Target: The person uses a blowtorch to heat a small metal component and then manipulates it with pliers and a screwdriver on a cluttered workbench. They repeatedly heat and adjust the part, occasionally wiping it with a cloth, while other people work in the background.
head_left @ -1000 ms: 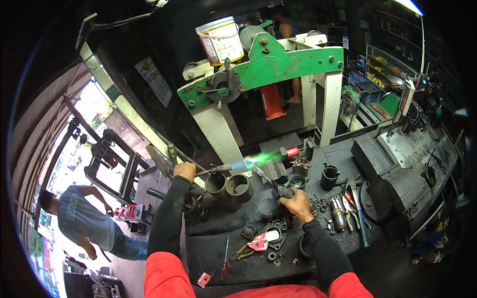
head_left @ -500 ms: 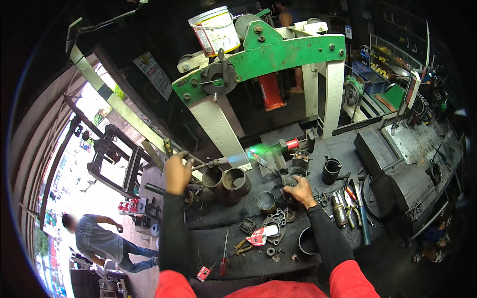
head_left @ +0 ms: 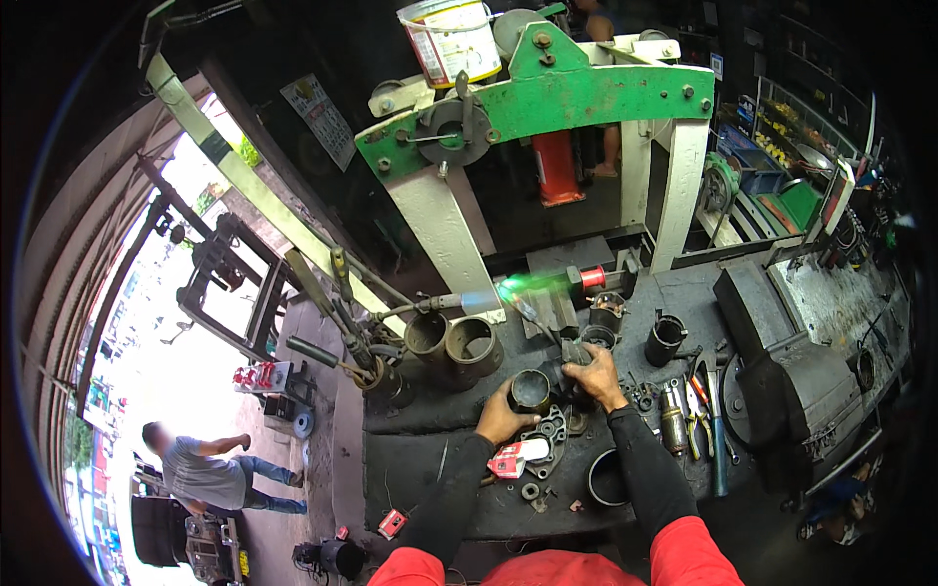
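Observation:
My left hand grips a round metal cup low over the bench. Beside it, my right hand holds a dark handle of a metal tool whose shaft reaches up into a greenish glow. A torch lies unheld, its blue flame blowing toward that glow near a piece with a red end. Two open metal cylinders stand under the torch. Below my hands lie a metal housing and a red and white packet.
Around these are the bench, pliers and wrenches, a black open canister, a dark machine and a green-and-white press frame with a bucket. Another person walks on the left; someone stands behind the frame.
My left hand has left the torch's hose, come down and right, and taken hold of the cup. The person at left has moved farther down along the walkway. The view has shifted slightly.

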A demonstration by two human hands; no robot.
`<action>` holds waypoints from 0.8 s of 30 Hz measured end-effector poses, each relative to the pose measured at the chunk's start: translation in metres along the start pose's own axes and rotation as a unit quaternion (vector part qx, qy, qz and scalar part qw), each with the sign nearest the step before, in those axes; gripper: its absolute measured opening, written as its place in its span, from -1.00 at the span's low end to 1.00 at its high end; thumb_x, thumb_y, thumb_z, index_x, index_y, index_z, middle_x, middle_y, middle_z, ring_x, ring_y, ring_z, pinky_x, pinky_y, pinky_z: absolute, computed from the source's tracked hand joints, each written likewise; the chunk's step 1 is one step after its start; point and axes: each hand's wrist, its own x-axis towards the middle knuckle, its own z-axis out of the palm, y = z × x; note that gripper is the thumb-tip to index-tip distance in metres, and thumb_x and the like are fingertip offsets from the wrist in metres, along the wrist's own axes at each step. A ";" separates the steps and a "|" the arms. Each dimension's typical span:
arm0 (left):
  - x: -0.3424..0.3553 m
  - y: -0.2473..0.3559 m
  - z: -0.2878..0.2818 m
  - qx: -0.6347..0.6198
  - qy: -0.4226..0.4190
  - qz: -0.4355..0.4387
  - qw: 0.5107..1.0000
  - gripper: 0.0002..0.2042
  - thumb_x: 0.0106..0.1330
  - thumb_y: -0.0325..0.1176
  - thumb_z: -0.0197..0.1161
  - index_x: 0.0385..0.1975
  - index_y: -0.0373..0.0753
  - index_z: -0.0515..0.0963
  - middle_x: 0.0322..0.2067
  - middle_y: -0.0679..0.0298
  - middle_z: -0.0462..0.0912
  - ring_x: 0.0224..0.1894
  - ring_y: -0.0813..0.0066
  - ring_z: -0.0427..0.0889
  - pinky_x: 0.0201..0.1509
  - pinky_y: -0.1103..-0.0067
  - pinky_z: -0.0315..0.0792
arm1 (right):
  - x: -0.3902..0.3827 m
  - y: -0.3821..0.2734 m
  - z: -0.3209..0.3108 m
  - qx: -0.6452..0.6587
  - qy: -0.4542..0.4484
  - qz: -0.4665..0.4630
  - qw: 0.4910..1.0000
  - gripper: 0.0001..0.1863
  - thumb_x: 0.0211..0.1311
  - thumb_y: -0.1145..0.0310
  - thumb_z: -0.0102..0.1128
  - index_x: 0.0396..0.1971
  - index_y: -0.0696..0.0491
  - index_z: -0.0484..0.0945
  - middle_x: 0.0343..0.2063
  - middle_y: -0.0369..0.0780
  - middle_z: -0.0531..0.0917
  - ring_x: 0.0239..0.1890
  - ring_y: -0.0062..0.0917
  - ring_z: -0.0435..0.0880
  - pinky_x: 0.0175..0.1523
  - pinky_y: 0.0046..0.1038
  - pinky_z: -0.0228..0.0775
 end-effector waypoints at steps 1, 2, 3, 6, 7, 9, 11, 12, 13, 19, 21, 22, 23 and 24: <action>0.006 0.000 0.001 0.007 -0.009 0.009 1.000 -0.10 -0.15 -0.39 0.78 0.30 -0.35 0.47 0.12 0.07 0.72 0.17 0.29 0.68 0.34 0.41 0.49 | -0.001 -0.001 -0.001 0.016 -0.007 0.015 1.000 -0.49 -0.01 0.33 0.56 -0.05 0.28 0.70 -0.37 -0.19 0.79 -0.38 -0.56 0.72 -0.23 -0.43 0.57; 0.006 0.000 0.002 0.025 -0.004 0.013 1.000 -0.11 -0.16 -0.35 0.79 0.28 -0.36 0.49 0.11 0.06 0.73 0.15 0.28 0.69 0.33 0.41 0.50 | -0.001 -0.001 -0.001 0.030 -0.013 0.034 0.999 -0.47 -0.02 0.34 0.58 -0.03 0.30 0.69 -0.33 -0.19 0.79 -0.34 -0.56 0.72 -0.18 -0.44 0.58; 0.007 0.001 0.002 0.029 0.000 0.025 0.999 -0.12 -0.16 -0.32 0.80 0.25 -0.36 0.51 0.10 0.04 0.74 0.14 0.28 0.70 0.31 0.40 0.51 | -0.002 -0.001 -0.001 0.044 -0.018 0.052 0.998 -0.44 -0.03 0.34 0.59 -0.01 0.31 0.69 -0.29 -0.18 0.79 -0.30 -0.56 0.73 -0.14 -0.44 0.58; 0.001 0.002 -0.007 0.058 0.026 0.016 0.998 -0.11 -0.20 -0.23 0.81 0.25 -0.30 0.54 0.07 0.01 0.76 0.14 0.17 0.74 0.28 0.36 0.54 | -0.002 0.001 0.001 0.054 -0.019 0.039 0.998 -0.51 0.02 0.38 0.58 -0.04 0.29 0.69 -0.30 -0.22 0.78 -0.31 -0.61 0.70 -0.15 -0.47 0.56; -0.002 0.002 -0.013 0.075 0.022 0.004 0.997 -0.12 -0.21 -0.23 0.81 0.23 -0.30 0.56 0.06 0.03 0.77 0.13 0.17 0.74 0.27 0.36 0.54 | -0.001 0.002 0.002 0.064 -0.021 0.046 0.997 -0.52 0.02 0.39 0.57 -0.05 0.29 0.70 -0.30 -0.22 0.78 -0.31 -0.62 0.69 -0.15 -0.48 0.56; -0.009 0.000 -0.026 0.096 0.017 0.007 0.995 -0.14 -0.22 -0.21 0.81 0.20 -0.28 0.59 0.04 0.05 0.78 0.11 0.18 0.76 0.26 0.36 0.55 | -0.001 0.005 0.005 0.061 -0.019 0.025 0.998 -0.54 0.04 0.36 0.56 -0.06 0.26 0.70 -0.32 -0.22 0.79 -0.34 -0.59 0.70 -0.19 -0.46 0.57; -0.011 -0.002 -0.035 0.103 0.000 0.004 0.995 -0.14 -0.24 -0.26 0.81 0.20 -0.28 0.59 0.05 0.07 0.78 0.13 0.18 0.75 0.27 0.37 0.54 | 0.000 0.009 0.009 0.045 -0.019 0.052 0.997 -0.51 0.04 0.31 0.57 -0.04 0.24 0.71 -0.31 -0.19 0.82 -0.35 -0.56 0.74 -0.19 -0.44 0.60; -0.012 -0.004 -0.039 0.099 -0.012 0.001 0.995 -0.13 -0.25 -0.28 0.81 0.21 -0.28 0.59 0.05 0.07 0.78 0.14 0.19 0.75 0.28 0.37 0.54 | 0.000 0.010 0.010 0.031 -0.015 0.022 0.999 -0.51 0.05 0.31 0.56 -0.03 0.24 0.72 -0.30 -0.18 0.82 -0.34 -0.56 0.74 -0.18 -0.45 0.61; -0.013 -0.005 -0.040 0.091 -0.020 0.007 0.996 -0.12 -0.26 -0.29 0.82 0.22 -0.28 0.58 0.05 0.08 0.78 0.14 0.20 0.74 0.29 0.37 0.53 | 0.000 0.012 0.012 0.048 -0.018 0.010 0.999 -0.51 0.04 0.31 0.55 -0.03 0.24 0.72 -0.30 -0.17 0.81 -0.34 -0.56 0.75 -0.17 -0.44 0.61; -0.045 0.006 -0.048 0.131 0.073 -0.002 0.989 -0.14 -0.14 -0.46 0.71 0.32 -0.37 0.51 0.12 -0.07 0.72 0.18 0.12 0.70 0.34 0.40 0.50 | 0.007 0.023 0.020 0.049 -0.021 0.015 0.998 -0.45 0.01 0.19 0.51 -0.02 0.22 0.72 -0.27 -0.06 0.82 -0.25 -0.39 0.80 -0.10 -0.37 0.60; -0.062 0.027 -0.070 0.139 0.058 -0.067 0.986 -0.19 -0.08 -0.46 0.69 0.30 -0.41 0.52 0.10 -0.07 0.73 0.18 0.16 0.69 0.36 0.41 0.47 | 0.010 0.025 0.022 0.025 -0.011 0.001 1.000 -0.41 -0.01 0.18 0.51 0.00 0.25 0.71 -0.23 -0.03 0.83 -0.22 -0.35 0.81 -0.06 -0.35 0.60; -0.069 0.041 -0.083 0.082 0.030 -0.158 0.984 -0.30 0.02 -0.45 0.64 0.25 -0.40 0.57 0.04 -0.02 0.77 0.08 0.27 0.74 0.30 0.39 0.51 | 0.011 0.026 0.023 0.026 -0.010 0.008 1.000 -0.40 -0.01 0.18 0.51 0.01 0.26 0.71 -0.23 -0.03 0.83 -0.21 -0.35 0.81 -0.06 -0.35 0.60; -0.078 0.057 -0.100 0.127 0.005 -0.129 0.983 -0.44 0.13 -0.44 0.59 0.17 -0.39 0.63 -0.05 0.07 0.81 0.00 0.37 0.76 0.20 0.41 0.57 | 0.011 0.025 0.025 0.022 -0.005 0.030 0.999 -0.39 -0.02 0.18 0.51 0.01 0.27 0.70 -0.22 -0.03 0.83 -0.21 -0.35 0.81 -0.06 -0.35 0.60; -0.085 0.075 -0.120 0.111 -0.025 -0.108 0.988 -0.51 0.17 -0.43 0.57 0.12 -0.40 0.66 -0.08 0.08 0.81 0.00 0.38 0.76 0.15 0.45 0.58 | 0.011 0.025 0.024 0.020 -0.018 0.040 0.999 -0.37 -0.03 0.19 0.51 0.02 0.29 0.69 -0.22 -0.02 0.82 -0.22 -0.35 0.81 -0.06 -0.35 0.60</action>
